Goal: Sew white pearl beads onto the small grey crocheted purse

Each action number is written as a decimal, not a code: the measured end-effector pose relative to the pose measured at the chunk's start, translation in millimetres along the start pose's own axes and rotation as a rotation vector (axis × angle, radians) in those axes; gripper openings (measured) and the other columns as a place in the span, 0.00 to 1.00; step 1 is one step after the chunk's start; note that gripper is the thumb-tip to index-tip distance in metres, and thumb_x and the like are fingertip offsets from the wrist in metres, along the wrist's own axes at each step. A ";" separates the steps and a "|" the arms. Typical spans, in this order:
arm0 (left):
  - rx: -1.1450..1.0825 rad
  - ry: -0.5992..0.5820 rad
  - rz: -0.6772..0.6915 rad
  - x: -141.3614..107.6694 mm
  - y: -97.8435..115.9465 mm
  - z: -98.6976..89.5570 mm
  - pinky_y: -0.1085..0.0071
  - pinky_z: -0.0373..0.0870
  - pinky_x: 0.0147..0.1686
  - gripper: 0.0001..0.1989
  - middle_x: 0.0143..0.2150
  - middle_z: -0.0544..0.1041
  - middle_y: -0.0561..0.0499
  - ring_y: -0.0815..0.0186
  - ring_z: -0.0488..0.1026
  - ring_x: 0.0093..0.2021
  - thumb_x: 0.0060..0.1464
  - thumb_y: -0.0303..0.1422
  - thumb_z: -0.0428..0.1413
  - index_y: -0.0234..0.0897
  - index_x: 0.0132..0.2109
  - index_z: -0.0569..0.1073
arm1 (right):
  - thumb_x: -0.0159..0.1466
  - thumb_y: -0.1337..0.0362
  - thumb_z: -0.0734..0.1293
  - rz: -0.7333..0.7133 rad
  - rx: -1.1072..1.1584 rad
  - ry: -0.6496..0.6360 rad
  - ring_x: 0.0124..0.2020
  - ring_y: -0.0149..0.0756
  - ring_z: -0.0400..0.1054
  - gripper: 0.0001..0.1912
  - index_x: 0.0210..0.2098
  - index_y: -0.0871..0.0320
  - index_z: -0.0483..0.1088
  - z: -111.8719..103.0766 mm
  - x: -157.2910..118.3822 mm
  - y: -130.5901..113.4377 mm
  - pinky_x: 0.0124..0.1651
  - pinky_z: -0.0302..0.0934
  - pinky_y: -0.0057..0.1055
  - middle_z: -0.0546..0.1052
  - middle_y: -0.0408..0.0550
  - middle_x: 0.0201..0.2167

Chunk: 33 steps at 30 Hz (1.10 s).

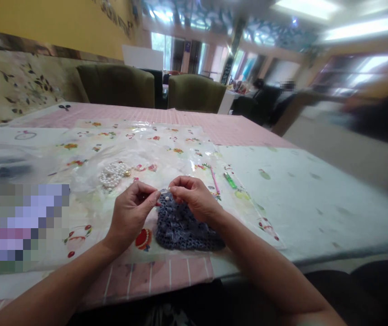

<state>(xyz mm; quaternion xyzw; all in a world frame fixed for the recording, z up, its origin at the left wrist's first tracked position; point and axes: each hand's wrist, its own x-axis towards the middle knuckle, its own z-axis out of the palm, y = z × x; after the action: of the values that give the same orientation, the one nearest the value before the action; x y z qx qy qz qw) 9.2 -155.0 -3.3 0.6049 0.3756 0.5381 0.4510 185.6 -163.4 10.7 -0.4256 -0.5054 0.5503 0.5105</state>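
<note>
Crochetwork (pixel 185 230) looks soft, light, best gripped at its far edge; left hand (pixel 132 212) and right hand (pixel 197 198) pinch narrowly there, contents unclear.

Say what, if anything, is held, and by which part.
Left hand and right hand are at the top edge of the dark crocheted piece; what they hold cannot be told.

Perhaps a restaurant: padded chairs (pixel 119 86), cloth-covered table (pixel 316 194), ceiling lights (pixel 307 6) (these blurred)
</note>
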 end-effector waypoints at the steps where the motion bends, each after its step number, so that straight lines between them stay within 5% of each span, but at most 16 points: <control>1: -0.027 0.010 -0.018 0.9 -0.4 -0.6 0.74 0.73 0.31 0.07 0.28 0.75 0.56 0.70 0.76 0.27 0.51 0.33 0.64 0.35 0.33 0.75 | 0.54 0.62 0.71 0.001 0.017 0.008 0.23 0.26 0.56 0.07 0.26 0.58 0.70 -0.9 0.4 -0.2 0.29 0.49 0.29 0.67 0.38 0.20; 11: -0.579 0.132 -0.306 23.0 1.2 -6.1 0.80 0.75 0.29 0.09 0.26 0.75 0.55 0.77 0.69 0.23 0.41 0.28 0.68 0.33 0.28 0.75 | 0.54 0.61 0.72 -0.085 0.035 0.107 0.23 0.25 0.56 0.08 0.28 0.58 0.71 -30.7 -4.1 -16.6 0.29 0.50 0.28 0.66 0.38 0.20; 20: -0.800 0.322 -0.425 34.3 22.7 -12.2 0.88 0.70 0.26 0.11 0.26 0.73 0.53 0.79 0.70 0.26 0.55 0.15 0.51 0.30 0.29 0.72 | 0.58 0.60 0.71 -0.270 -0.407 0.373 0.29 0.30 0.61 0.07 0.32 0.56 0.74 -80.8 -63.1 -52.3 0.34 0.57 0.32 0.72 0.43 0.28; 24: -0.822 0.324 -0.417 34.7 23.5 -10.8 0.87 0.70 0.25 0.12 0.27 0.73 0.53 0.78 0.71 0.27 0.55 0.14 0.50 0.29 0.29 0.71 | 0.62 0.62 0.70 -0.287 -0.674 0.251 0.31 0.31 0.63 0.05 0.32 0.57 0.73 -79.9 -80.2 -55.1 0.36 0.58 0.32 0.72 0.44 0.30; 33: -0.750 0.252 -0.360 35.2 14.7 -12.6 0.86 0.71 0.28 0.11 0.25 0.73 0.53 0.78 0.67 0.24 0.53 0.15 0.52 0.30 0.28 0.72 | 0.65 0.69 0.66 -0.345 -1.035 -0.011 0.36 0.32 0.66 0.04 0.33 0.58 0.71 -61.7 -74.9 -20.3 0.41 0.61 0.31 0.71 0.46 0.34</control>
<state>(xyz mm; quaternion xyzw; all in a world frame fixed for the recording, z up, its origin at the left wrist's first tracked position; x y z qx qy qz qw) 1.2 -124.8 21.8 0.2536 0.3057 0.6198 0.6768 257.7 -230.8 19.4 -0.5291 -0.7755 0.1403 0.3144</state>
